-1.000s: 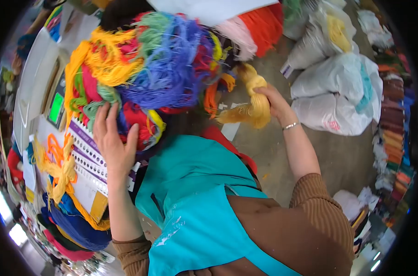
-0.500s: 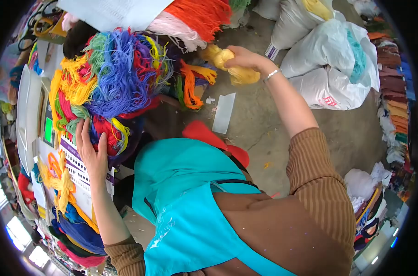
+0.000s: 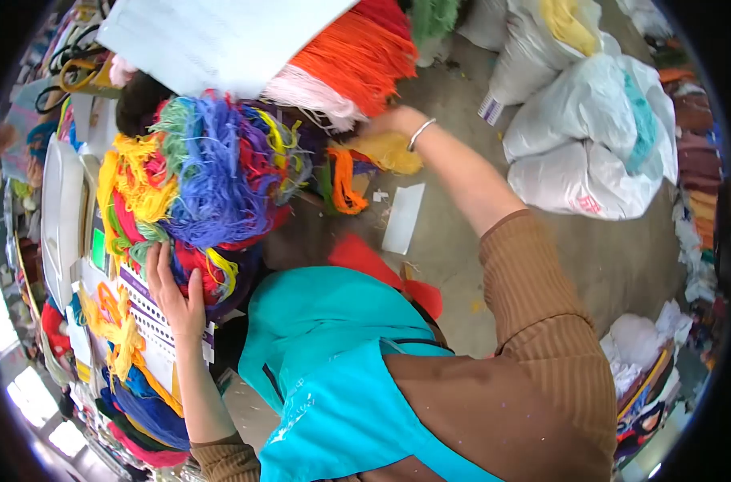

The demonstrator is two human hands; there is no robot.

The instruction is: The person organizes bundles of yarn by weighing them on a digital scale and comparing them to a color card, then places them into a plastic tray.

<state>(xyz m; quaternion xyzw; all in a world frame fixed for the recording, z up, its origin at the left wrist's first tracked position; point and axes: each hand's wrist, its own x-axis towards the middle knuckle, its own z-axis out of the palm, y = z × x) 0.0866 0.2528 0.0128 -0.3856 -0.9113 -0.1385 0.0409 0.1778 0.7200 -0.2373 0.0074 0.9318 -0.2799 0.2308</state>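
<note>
My left hand (image 3: 176, 304) lies open, fingers outstretched, against the near side of a multicoloured heap of yarn skeins (image 3: 225, 185). Blue strands cover the heap's top, with yellow, green and red ones around them. At the far side, my right hand (image 3: 391, 127) is closed on a pale yellow yarn skein (image 3: 393, 153); its fingertips are partly hidden and blurred. Right above this hand is a bundle of red-orange yarn (image 3: 357, 56), with pale pink yarn (image 3: 313, 98) beside it. Orange yarn (image 3: 348, 183) hangs just below the yellow skein.
White sacks (image 3: 582, 120) stand on the floor at upper right. A large white sheet (image 3: 221, 40) covers part of the top. Left are scissors (image 3: 53, 98), a green display (image 3: 98, 249), a dotted card (image 3: 152, 313) and loose yellow-orange yarn (image 3: 120, 329). Paper (image 3: 403, 218) lies on the floor.
My right hand has carried the yellow skein left, in close to the red-orange bundle. My left hand stays on the heap. The whole view has shifted slightly.
</note>
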